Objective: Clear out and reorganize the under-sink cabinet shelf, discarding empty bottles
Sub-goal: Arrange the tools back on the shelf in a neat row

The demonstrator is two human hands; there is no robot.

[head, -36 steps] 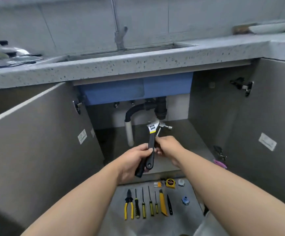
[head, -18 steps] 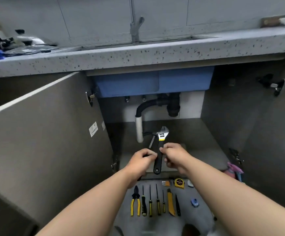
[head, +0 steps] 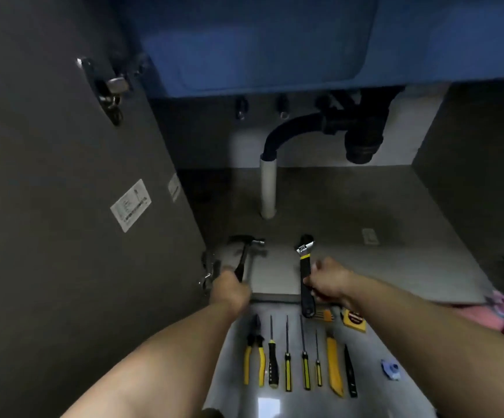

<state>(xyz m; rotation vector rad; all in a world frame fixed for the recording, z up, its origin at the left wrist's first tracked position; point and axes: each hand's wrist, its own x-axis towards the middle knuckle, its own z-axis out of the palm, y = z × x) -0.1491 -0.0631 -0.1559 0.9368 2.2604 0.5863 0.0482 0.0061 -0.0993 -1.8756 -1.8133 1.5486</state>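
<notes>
- Head view, change: half a sec ago both hands met at centre w/ hammer [head: 244, 257] and wrench [head: 305, 274] bunched together. Now they've split: left hand [head: 229, 290] has the hammer alone, right hand [head: 328, 282] the wrench.
- Meaning (a judgement): sorting step, each tool getting its own spot on the shelf [head: 365, 203]. No bottles in sight.
- Left fingers are clenched on the lower hammer handle, head in front-left of the white pipe [head: 268, 188].
- Right fingers grasp the wrench mid-handle, in front-right of the pipe.
- Blur: can't tell if either tool touches the shelf.
- Tool row [head: 305, 360] lies on the floor, well in front of the pipe.
</notes>
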